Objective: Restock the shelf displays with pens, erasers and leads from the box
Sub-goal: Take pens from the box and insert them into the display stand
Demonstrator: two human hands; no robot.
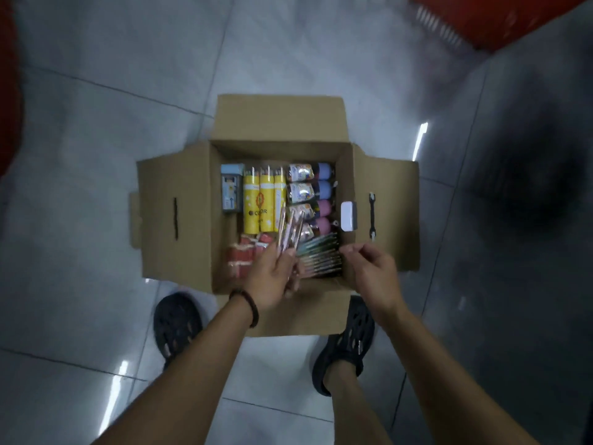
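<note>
You are early in the restock, by the look of it. Your left hand grips a small bunch of pinkish pens, fingers curled round their lower ends, the tips fanning up and away from your palm over the open box. Your right hand hovers just beside it with fingers loosely curled and nothing visible in them. Directly under its fingertips lies a row of packed pens.

The box looks nearly full. Beyond your left hand lie yellow tubes and capped bottles, and red packs sit just to its left. A white block, perhaps an eraser, rests on the flap beyond your right hand. No shelf is in view, so nothing can be counted as placed; carrying these pens over and emptying the rest remains.
</note>
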